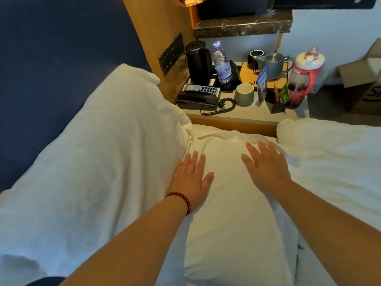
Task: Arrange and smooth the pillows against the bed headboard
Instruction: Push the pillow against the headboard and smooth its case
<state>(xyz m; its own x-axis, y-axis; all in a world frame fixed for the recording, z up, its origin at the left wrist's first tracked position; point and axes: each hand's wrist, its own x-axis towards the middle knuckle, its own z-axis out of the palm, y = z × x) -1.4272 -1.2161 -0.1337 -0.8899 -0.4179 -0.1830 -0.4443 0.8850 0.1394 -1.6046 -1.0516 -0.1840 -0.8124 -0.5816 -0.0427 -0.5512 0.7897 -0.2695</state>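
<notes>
A: The flat pillow point(226, 203)?
B: I note white cloth, matt, faintly creased.
A: The headboard point(51, 69)?
B: Dark blue, matt covering.
A: The bedside table point(237, 118)?
B: Wood edge, smooth top; water bottle point(222, 65) clear glossy plastic, teapot point(272, 62) dull metal.

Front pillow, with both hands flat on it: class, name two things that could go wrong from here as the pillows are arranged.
1. The far end of the front pillow lies near the nightstand; a hard forward sweep by the left hand or right hand might push it against the phone or cup there.
2. The back pillow leans on the headboard right beside the left hand; a sideways nudge could make it slump or crease.
</notes>
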